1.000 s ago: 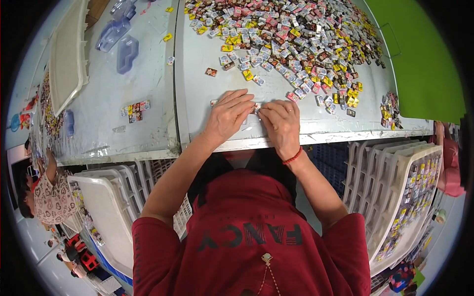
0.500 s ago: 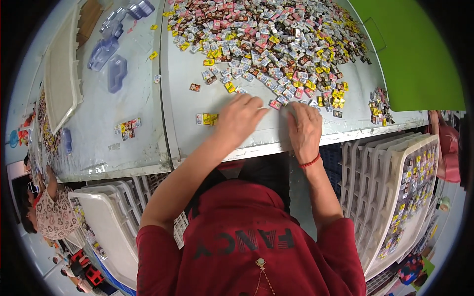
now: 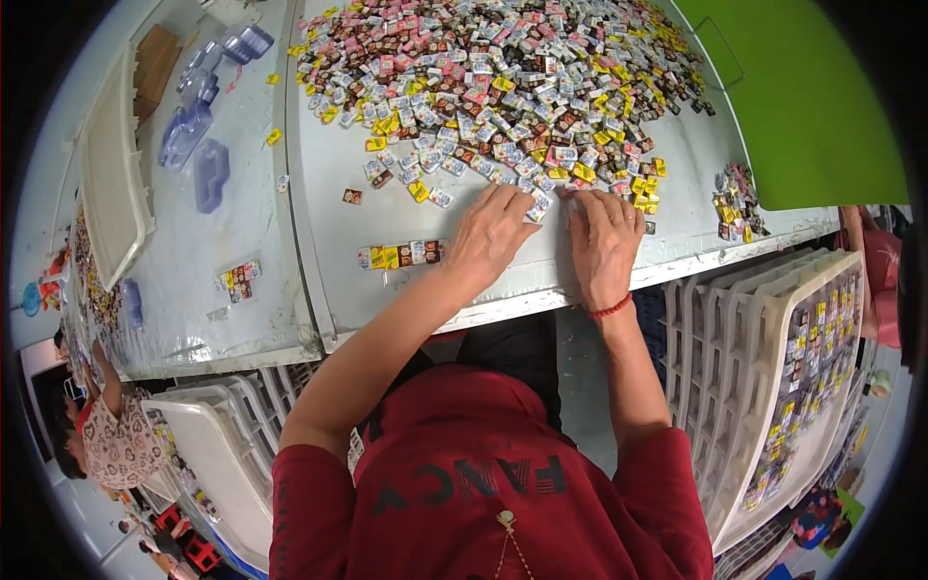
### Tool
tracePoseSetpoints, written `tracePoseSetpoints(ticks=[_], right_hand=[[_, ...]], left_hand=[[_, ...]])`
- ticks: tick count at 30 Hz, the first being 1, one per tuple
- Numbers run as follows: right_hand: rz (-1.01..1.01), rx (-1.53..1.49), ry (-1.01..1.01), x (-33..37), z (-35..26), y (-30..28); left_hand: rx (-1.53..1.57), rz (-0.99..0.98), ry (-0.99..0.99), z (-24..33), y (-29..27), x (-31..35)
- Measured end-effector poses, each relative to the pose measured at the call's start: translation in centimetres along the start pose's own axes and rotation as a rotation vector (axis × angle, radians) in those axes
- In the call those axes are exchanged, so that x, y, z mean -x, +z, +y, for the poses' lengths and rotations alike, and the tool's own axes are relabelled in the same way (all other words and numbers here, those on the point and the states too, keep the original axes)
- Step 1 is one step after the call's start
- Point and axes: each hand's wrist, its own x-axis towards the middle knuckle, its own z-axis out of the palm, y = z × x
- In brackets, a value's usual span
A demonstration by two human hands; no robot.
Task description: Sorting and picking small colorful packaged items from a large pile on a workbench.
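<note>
A large heap of small candy-like boxes [image 3: 483,87] in white, brown, pink and yellow covers the far part of the white table. At its near edge, my left hand [image 3: 491,234] has curled fingers, with the fingertips against a small white-and-blue box [image 3: 538,205]. My right hand [image 3: 607,246], a red bead bracelet on its wrist, bends its fingers down among the boxes just to the right. What lies under those fingers is hidden. Beside my left wrist runs a short straight row of yellow, brown and white boxes [image 3: 398,254].
Clear plastic trays [image 3: 211,174] and a small box cluster [image 3: 239,280] lie on the left table. A small pile [image 3: 739,201] sits at the right, near a green panel [image 3: 793,106]. Stacked white crates [image 3: 735,387] stand below the table edge. A co-worker [image 3: 116,435] is far left.
My left hand has moved right, from near the row to the heap's edge, uncovering brown boxes in the row. My right hand stays at the heap, its fingers more bent. The view has shifted slightly.
</note>
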Motion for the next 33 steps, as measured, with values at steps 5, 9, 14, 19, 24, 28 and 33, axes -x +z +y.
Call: tracePoseSetpoints(ticks=[5, 9, 14, 19, 24, 28, 33], right_hand=[[-0.024, 0.033, 0.002, 0.2, 0.5, -0.3], [0.040, 0.004, -0.037, -0.6, 0.9, -0.1], [0.021, 0.008, -0.106, -3.4, 0.2, 0.2], [-0.008, 0.024, -0.094, -2.7, 0.6, 1.0], [-0.061, 0.054, -0.063, -3.5, 0.0, 0.7], [-0.057, 0.100, -0.115, -4.2, 0.2, 2.0], [-0.074, 0.153, -0.009, -4.9, -0.7, 2.7]], left_hand=[[0.011, -0.067, -0.005, 0.2, 0.4, -0.5], [0.017, -0.014, 0.054, 0.4, 1.1, -0.8], [-0.014, -0.027, 0.042, 0.8, 1.2, -0.7], [-0.027, -0.020, 0.021, 0.5, 0.0, 0.6], [0.040, -0.033, -0.075, 0.8, -1.6, 0.7], [0.035, -0.081, -0.120, -0.2, -1.9, 0.9], [-0.011, -0.027, -0.117, -0.3, -2.0, 0.5]])
